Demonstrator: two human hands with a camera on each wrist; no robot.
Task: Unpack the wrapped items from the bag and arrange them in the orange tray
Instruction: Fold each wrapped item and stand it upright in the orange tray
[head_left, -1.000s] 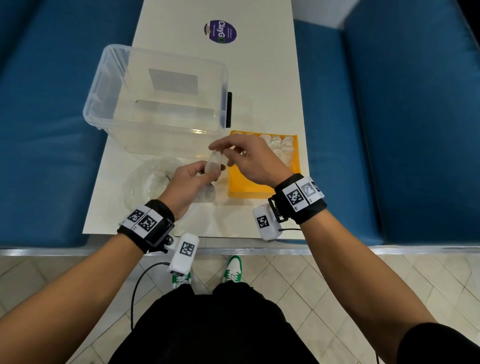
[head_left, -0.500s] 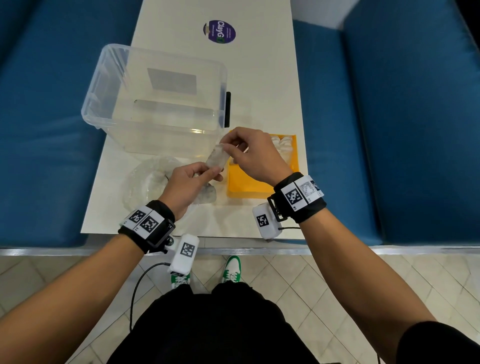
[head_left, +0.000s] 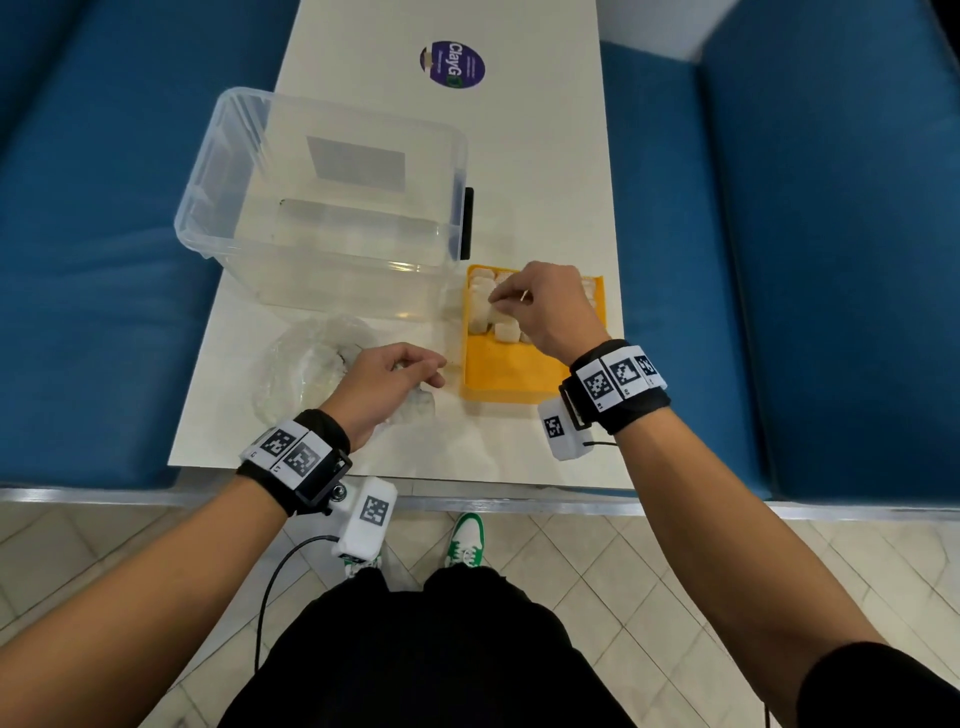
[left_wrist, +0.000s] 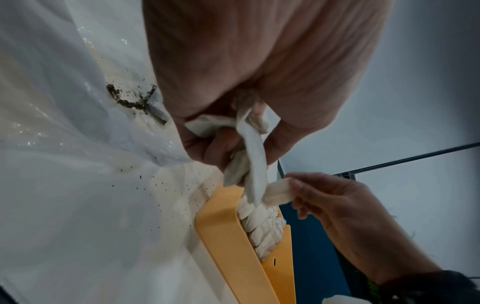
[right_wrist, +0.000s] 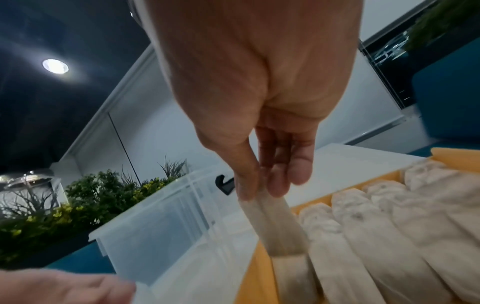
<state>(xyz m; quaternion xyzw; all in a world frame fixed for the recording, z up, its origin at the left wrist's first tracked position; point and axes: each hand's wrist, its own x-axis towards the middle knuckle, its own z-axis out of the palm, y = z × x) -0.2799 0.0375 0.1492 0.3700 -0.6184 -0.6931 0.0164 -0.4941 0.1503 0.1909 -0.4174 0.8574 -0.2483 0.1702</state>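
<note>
The orange tray (head_left: 511, 374) lies on the white table, its far half filled with rows of white items (head_left: 483, 301). My right hand (head_left: 506, 301) hovers over those rows and pinches one more white item (right_wrist: 275, 224) between thumb and fingers, its lower end down at the tray's left edge (right_wrist: 255, 275). My left hand (head_left: 415, 374) sits just left of the tray and grips a crumpled, empty wrapper (left_wrist: 255, 148). The clear plastic bag (head_left: 306, 364) lies flat left of that hand.
A large clear plastic bin (head_left: 322, 208) stands behind the bag and touches the tray's far left corner. Blue cushions (head_left: 805, 260) flank the narrow table on both sides. The table's near edge (head_left: 395, 475) is close to my wrists.
My hands have parted. The right hand carried the white item right and away, over the tray. The left hand sank toward the table with the wrapper.
</note>
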